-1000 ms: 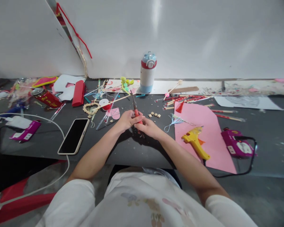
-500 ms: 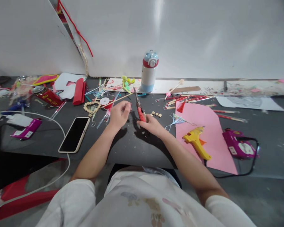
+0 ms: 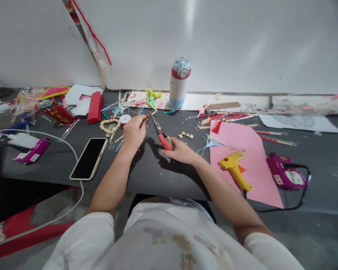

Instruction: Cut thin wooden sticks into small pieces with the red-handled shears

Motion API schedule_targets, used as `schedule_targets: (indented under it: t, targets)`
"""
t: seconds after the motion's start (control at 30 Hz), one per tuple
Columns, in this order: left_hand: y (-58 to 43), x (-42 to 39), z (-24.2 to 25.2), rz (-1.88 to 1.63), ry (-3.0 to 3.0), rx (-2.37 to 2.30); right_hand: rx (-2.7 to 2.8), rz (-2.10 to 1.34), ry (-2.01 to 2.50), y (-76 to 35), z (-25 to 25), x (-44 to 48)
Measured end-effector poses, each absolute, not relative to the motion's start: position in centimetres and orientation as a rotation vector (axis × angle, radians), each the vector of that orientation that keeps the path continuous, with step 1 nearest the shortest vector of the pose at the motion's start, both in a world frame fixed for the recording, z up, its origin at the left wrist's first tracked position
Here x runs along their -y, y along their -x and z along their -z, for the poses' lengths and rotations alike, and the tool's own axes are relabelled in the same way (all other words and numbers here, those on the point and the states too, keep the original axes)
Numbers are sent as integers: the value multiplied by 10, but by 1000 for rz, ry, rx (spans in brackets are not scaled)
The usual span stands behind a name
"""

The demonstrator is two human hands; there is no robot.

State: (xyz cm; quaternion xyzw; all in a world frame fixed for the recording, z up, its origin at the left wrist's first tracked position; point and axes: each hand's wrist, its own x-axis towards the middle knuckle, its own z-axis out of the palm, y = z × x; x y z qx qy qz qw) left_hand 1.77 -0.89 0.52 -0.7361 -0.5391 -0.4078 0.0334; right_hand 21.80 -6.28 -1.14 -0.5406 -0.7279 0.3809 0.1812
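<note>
The dark worktop (image 3: 154,176) is the largest thing here, and many craft pieces lie across it. On its right part lies the pink paper (image 3: 259,172), flat, with the yellow glue gun on top of it. At the back, the bottle (image 3: 179,88) stands upright, and the phone (image 3: 88,159) lies face up on the left side, near the front edge. The yellow glue gun (image 3: 235,170) is smaller and points away from the person. Between these things are the two hands. The right hand (image 3: 181,150) has its grip closed on the red handles of the pliers (image 3: 158,131), which are above the middle of the worktop, with the nose tilted forward and to the left. The left hand (image 3: 134,133) is just beside this nose, with its fingers bent together; I cannot tell if its grip holds something. The pliers look stiff and rather heavy for their size, because of the metal head, and they are probably not fragile. The bare metal may be slippery, so the red handles seem the best place to take hold, well behind the joint. The smallest are the wooden pieces (image 3: 187,135), near the right fingers; they look light and hard, and are best pinched by their sides.
</note>
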Motion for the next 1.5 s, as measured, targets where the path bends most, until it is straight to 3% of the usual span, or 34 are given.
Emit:
schedule_targets:
  t: [0.43, 0.83, 0.97, 1.3, 1.5]
  targets:
    - [-8, 1, -9, 1396, 2422, 1711, 2107, -1035, 1523, -219, 11, 63]
    - [-16, 11, -13, 1232, 2306, 1565, 1993, -1113, 1512, -218, 9, 64]
    - [-28, 21, -13, 1363, 2325, 1459, 1786, -1240, 1491, -217, 13, 61]
    - [-58, 23, 11, 1617, 3227, 2083, 1645, -1354, 1321, -212, 19, 60]
    - [-61, 28, 4, 2101, 3273, 2168, 1683, -1303, 1329, -211, 26, 59]
